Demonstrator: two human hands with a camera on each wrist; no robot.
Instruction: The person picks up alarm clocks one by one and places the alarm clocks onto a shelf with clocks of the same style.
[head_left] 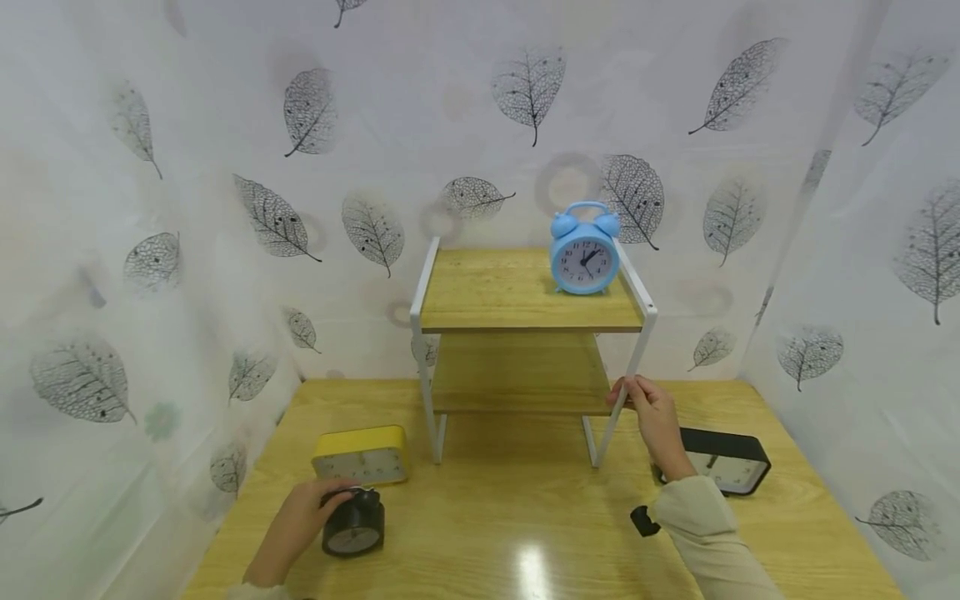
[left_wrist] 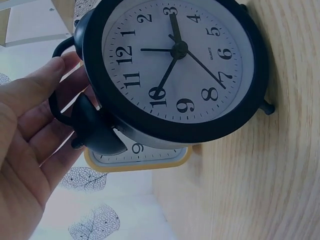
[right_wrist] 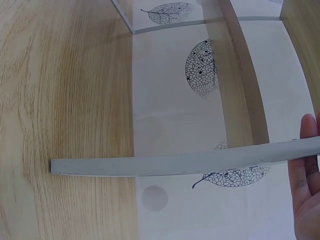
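My left hand (head_left: 298,523) holds the thin top handle of a black twin-bell alarm clock (head_left: 354,527) near the table's front left. In the left wrist view, the thumb and fingers close around that handle, and the clock's white dial (left_wrist: 150,75) faces the camera. Whether its feet touch the table I cannot tell. Over on the right, my right hand (head_left: 660,423) grips the white front leg (head_left: 617,412) of a two-tier wooden shelf (head_left: 487,287); the right wrist view shows fingers on both sides of the white bar (right_wrist: 195,162).
A light-blue twin-bell alarm clock (head_left: 585,265) stands on the top board's right side. Left of the shelf sits a yellow rectangular clock (head_left: 362,454), just behind the black one. A black rectangular clock (head_left: 726,457) is beside my right forearm. Leaf-patterned sheeting (head_left: 465,100) encloses the wooden table (head_left: 480,517).
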